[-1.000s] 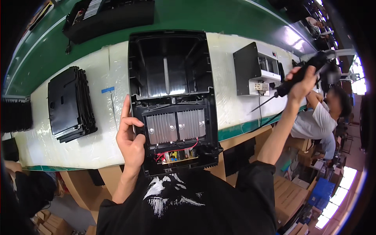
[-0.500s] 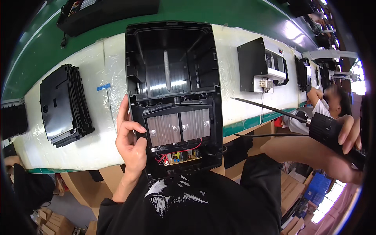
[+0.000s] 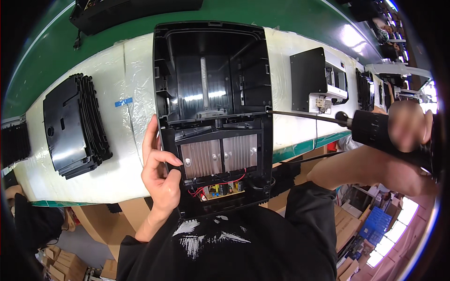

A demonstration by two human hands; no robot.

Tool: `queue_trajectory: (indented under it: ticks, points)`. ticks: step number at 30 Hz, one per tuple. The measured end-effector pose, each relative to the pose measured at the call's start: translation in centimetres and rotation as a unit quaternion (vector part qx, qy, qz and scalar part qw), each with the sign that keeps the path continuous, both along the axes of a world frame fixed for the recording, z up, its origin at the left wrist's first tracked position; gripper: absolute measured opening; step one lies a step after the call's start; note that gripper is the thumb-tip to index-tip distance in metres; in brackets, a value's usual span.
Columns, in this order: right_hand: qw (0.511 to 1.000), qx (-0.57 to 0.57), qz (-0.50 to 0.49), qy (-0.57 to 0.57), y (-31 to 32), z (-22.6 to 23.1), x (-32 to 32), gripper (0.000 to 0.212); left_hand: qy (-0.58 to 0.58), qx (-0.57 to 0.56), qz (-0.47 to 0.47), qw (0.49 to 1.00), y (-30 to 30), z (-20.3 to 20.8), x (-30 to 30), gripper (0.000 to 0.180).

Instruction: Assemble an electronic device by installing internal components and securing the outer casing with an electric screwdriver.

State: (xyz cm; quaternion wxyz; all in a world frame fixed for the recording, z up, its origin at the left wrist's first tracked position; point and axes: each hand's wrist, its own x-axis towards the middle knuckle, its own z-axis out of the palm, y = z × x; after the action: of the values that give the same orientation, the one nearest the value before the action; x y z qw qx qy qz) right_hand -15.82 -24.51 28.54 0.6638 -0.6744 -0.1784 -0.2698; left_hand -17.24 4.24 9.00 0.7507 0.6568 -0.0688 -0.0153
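In front of me an open black plastic housing (image 3: 213, 100) stands against my body, a deep cavity in its far half. Its near half holds two ribbed metal heatsinks (image 3: 201, 158). Below them sit a small circuit board (image 3: 220, 191) and red wires. My left hand (image 3: 161, 175) grips the housing's left wall, with fingers along the outside and others curled at the edge. My right hand (image 3: 408, 124) is wrapped round a black electric screwdriver (image 3: 375, 131), held level. Its long thin bit (image 3: 304, 117) reaches left, and the tip is at the housing's right wall.
A stack of black plastic panels (image 3: 72, 126) lies on the left of the white-covered table (image 3: 126, 154). A black and white device (image 3: 314, 77) stands to the right. Beyond is a green surface (image 3: 136, 35) with a black unit. Cardboard boxes (image 3: 68, 264) and another person are at the sides.
The screwdriver has moved up and left, bringing its bit tip from over the table to the housing's right wall. The housing appears slightly further right, with my left hand still on it.
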Motion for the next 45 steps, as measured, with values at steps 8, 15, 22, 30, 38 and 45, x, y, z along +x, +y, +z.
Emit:
queue_trajectory:
  ticks: [8, 15, 22, 30, 38, 45]
  points:
    - [0.984, -0.102, 0.140, -0.039, -0.7, -4.9, 2.9, 0.082, -0.001, -0.001, 0.006, 1.000, -0.2, 0.1, 0.0, 0.027]
    - [0.994, 0.010, 0.040, -0.102, 2.3, -7.5, 2.3, 0.085, -0.007, 0.008, 0.005, 1.000, -0.3, 0.1, 0.0, 0.027]
    - [0.996, -0.010, 0.024, -0.083, 2.1, -8.5, 2.2, 0.087, -0.003, 0.015, 0.006, 1.000, -0.2, 0.1, 0.0, 0.027]
    - [0.996, -0.003, 0.019, -0.091, 2.5, -9.1, 2.2, 0.091, 0.001, 0.019, 0.013, 1.000, -0.1, 0.0, -0.2, 0.027]
    - [0.997, -0.016, 0.025, -0.068, 2.0, -9.3, 1.8, 0.097, -0.001, 0.033, 0.008, 0.999, -0.3, 0.2, 0.0, 0.027]
    - [0.993, -0.083, 0.071, -0.035, 1.4, -8.7, 1.9, 0.096, -0.006, 0.049, 0.004, 0.999, -0.4, 0.1, 0.0, 0.023]
